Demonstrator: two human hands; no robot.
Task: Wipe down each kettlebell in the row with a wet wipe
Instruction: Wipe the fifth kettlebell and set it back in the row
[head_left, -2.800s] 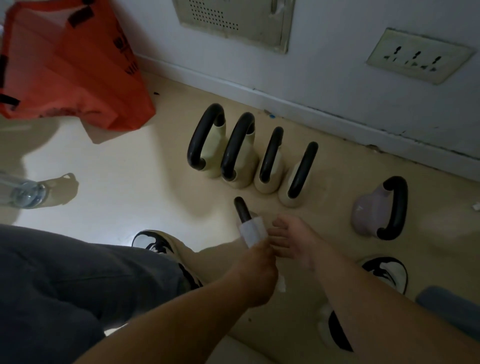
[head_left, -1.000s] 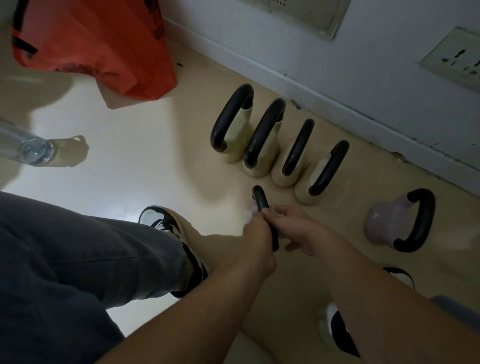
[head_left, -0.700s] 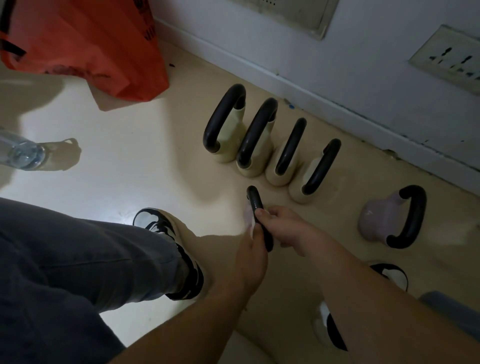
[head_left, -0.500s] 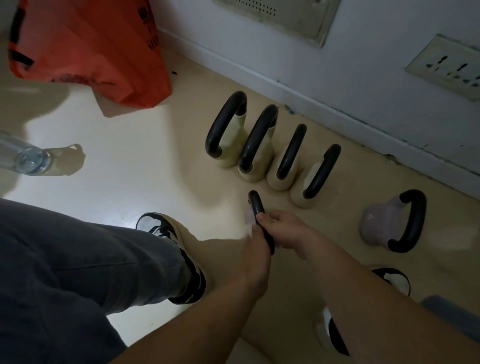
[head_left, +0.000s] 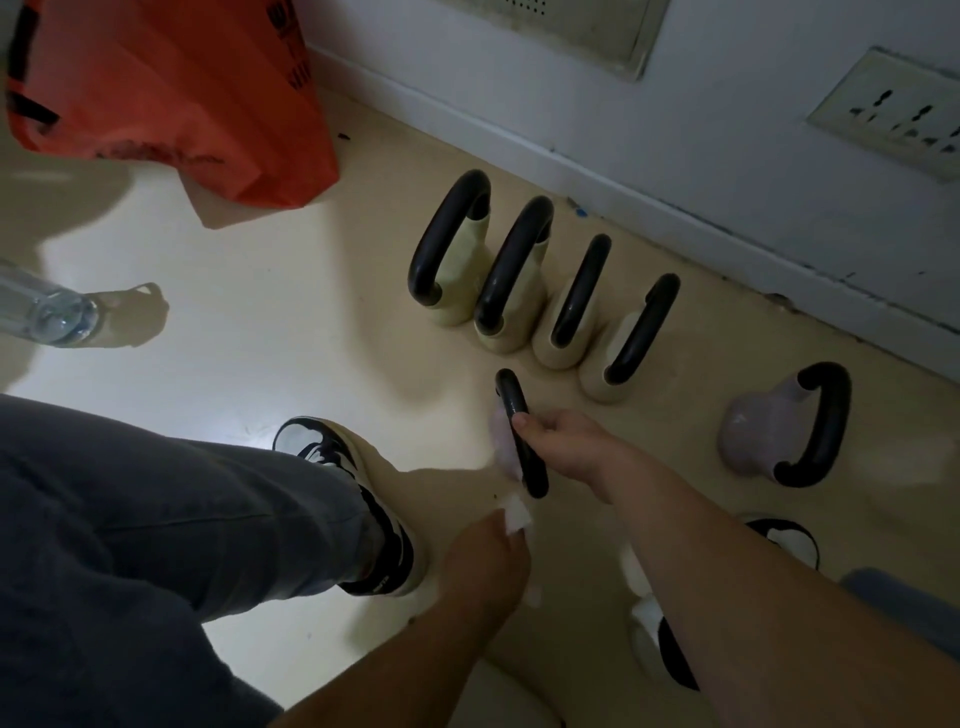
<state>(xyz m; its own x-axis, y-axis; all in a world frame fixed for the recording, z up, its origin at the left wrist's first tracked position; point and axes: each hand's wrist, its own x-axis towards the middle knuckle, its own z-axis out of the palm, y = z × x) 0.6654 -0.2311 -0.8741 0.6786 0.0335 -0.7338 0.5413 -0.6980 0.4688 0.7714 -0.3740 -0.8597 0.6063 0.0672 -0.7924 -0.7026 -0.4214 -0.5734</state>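
Low over a glossy cream vinyl floor (head_left: 260, 291), a person's right hand (head_left: 566, 447) curls around the black handle of a pale lilac kettlebell (head_left: 511, 447), held just in front of a row of four cream kettlebells with black loop handles (head_left: 540, 280). The left hand (head_left: 488, 566) sits nearer the body, apart from that kettlebell, fingers pinching a folded white wet wipe (head_left: 517, 517). The row stands side by side near a white skirting board (head_left: 675, 208) that runs along a grey painted wall (head_left: 727, 104). A second lilac kettlebell with a black handle (head_left: 784, 426) stands alone to the right of the row. On the wall are a cream multi-socket plate (head_left: 893, 114) and the lower edge of a metal panel (head_left: 571, 26). An orange plastic bag (head_left: 171, 93) slumps on the floor at upper left, and a clear plastic water bottle (head_left: 47, 306) lies at the left edge. Grey trousers (head_left: 156, 545) and black-and-white trainers (head_left: 358, 499) fill the foreground, where a bright patch of light glares off the floor.
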